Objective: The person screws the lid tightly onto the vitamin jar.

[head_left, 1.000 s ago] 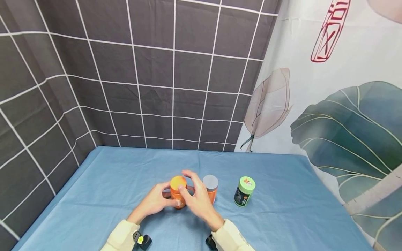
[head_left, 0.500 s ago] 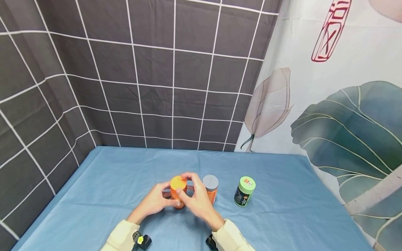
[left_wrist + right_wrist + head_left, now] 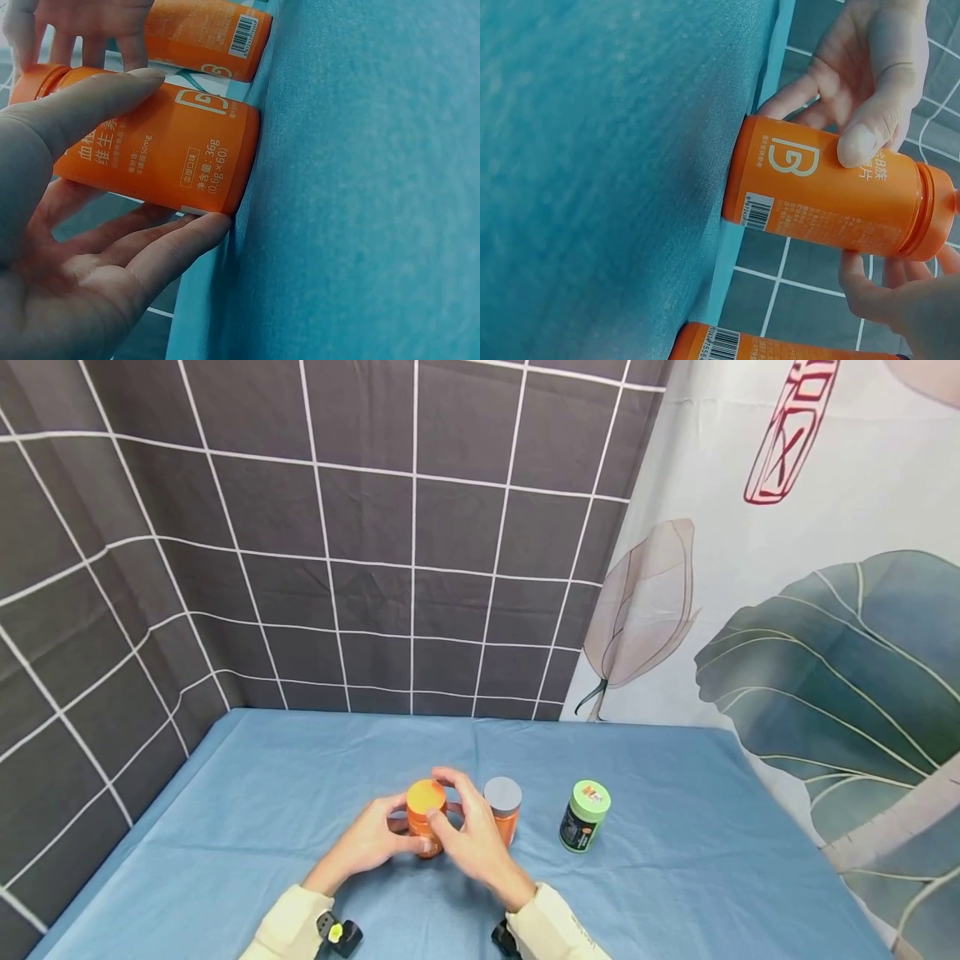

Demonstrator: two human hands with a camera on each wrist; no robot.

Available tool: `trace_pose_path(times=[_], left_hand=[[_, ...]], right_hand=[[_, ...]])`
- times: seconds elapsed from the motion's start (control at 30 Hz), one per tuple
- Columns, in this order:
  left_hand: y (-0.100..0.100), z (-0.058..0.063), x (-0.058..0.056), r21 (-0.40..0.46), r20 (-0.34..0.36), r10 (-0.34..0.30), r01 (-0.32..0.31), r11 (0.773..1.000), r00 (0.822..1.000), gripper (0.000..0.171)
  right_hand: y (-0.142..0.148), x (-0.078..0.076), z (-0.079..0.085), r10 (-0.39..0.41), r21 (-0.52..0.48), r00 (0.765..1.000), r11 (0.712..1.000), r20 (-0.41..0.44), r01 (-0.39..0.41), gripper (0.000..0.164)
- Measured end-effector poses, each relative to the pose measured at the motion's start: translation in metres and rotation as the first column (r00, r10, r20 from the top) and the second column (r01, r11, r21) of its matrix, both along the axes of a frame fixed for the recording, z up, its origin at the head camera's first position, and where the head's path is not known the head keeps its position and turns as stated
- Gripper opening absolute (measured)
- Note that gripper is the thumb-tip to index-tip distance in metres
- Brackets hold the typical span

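An orange supplement bottle (image 3: 427, 837) with a yellow-orange cap (image 3: 425, 797) stands upright on the blue cloth. My left hand (image 3: 369, 842) grips its body from the left; in the left wrist view the thumb lies across the printed label and the fingers curl behind. At the cap, my right hand (image 3: 477, 837) holds the rim between thumb and forefinger, its other fingers around the far side. The right wrist view shows the bottle's base (image 3: 739, 169) down at the cloth. Just to the right, partly behind my right hand, stands a second orange bottle (image 3: 505, 822) with a grey lid.
A dark jar (image 3: 577, 831) with a green lid stands farther right. Blue cloth (image 3: 675, 860) covers the table. Behind it hangs a dark gridded curtain (image 3: 367, 518), with a white leaf-patterned one (image 3: 675, 460) at the right.
My right thumb and forefinger have shifted a little around the cap's edge, closing in on it and then moving back slightly. The left hand and the bottles stay in place.
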State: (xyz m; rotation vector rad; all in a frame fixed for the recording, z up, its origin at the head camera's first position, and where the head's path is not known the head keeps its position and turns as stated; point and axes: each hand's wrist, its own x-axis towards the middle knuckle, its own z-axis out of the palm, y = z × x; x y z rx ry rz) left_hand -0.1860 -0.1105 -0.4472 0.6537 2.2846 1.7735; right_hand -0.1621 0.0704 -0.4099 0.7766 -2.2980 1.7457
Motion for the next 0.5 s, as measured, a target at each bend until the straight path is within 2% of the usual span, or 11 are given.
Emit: trace_pose_path(times=[0.13, 0.4, 0.5], left_hand=[[0.0, 0.001, 0.0, -0.011, 0.003, 0.003, -0.003, 1.0, 1.0, 0.061], [0.004, 0.015, 0.008, -0.001, -0.028, -0.005, 0.005, 1.0, 1.0, 0.059], [0.003, 0.012, 0.007, 0.0, -0.022, -0.005, 0.005, 1.0, 1.0, 0.06]], right_hand=[[-0.001, 0.007, 0.014, 0.023, -0.008, 1.0, 1.0, 0.019, -0.023, 0.039], [-0.003, 0.011, 0.019, -0.044, -0.016, 0.998, 0.999, 0.043, 0.045, 0.042], [-0.003, 0.011, 0.019, -0.061, -0.019, 0.996, 0.998, 0.058, 0.062, 0.044]])
